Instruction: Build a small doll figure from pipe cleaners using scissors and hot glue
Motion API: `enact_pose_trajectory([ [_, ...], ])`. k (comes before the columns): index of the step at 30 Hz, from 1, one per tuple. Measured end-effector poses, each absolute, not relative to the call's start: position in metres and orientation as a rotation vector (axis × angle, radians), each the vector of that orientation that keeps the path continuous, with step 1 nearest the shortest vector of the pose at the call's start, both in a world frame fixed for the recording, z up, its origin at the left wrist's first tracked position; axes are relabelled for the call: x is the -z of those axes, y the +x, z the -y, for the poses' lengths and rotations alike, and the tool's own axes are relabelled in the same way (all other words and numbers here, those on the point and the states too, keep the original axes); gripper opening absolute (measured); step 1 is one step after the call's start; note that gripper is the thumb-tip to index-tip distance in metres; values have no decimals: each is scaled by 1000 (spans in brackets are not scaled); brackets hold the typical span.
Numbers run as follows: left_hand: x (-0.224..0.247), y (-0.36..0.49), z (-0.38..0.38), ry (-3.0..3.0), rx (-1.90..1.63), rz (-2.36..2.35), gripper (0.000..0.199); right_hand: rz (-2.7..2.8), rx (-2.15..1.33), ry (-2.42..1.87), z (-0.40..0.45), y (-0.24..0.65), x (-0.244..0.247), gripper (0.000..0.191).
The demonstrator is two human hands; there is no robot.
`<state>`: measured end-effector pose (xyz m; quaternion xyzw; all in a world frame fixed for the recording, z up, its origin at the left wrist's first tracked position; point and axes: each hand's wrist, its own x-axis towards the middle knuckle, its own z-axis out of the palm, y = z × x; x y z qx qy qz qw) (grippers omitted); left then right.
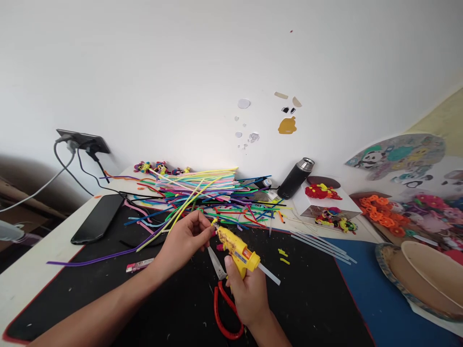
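My right hand (248, 289) is wrapped round the handle of a yellow glue gun (237, 250), with a clear glue stick (269, 273) poking out of its rear. The gun's nozzle points up and left, close to the fingertips of my left hand (190, 236). Those fingers are pinched on a small yellow piece (214, 221) that meets the nozzle tip; its full shape is too small to tell. Below the hands, scissors with red handles (217, 315) lie on the black mat (181, 308). Two short yellow pieces (284, 261) rest on the mat right of the gun.
Behind the hands lies a heap of coloured pipe cleaners (202, 185). A phone (97, 219) is at the left, a black bottle (295, 178) and white box (331, 205) at the back right. Several glue sticks (321, 246) and a round container (430, 274) are on the right.
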<state>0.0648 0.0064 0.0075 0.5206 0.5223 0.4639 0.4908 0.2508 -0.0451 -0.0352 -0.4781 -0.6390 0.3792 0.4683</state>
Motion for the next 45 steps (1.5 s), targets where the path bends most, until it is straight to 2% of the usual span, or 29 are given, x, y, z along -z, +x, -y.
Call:
enact_pose_trajectory([
  [45,-2,62,-5,1276,-1123,-1269,28,1556,-966,-1222,46,252,34,45],
])
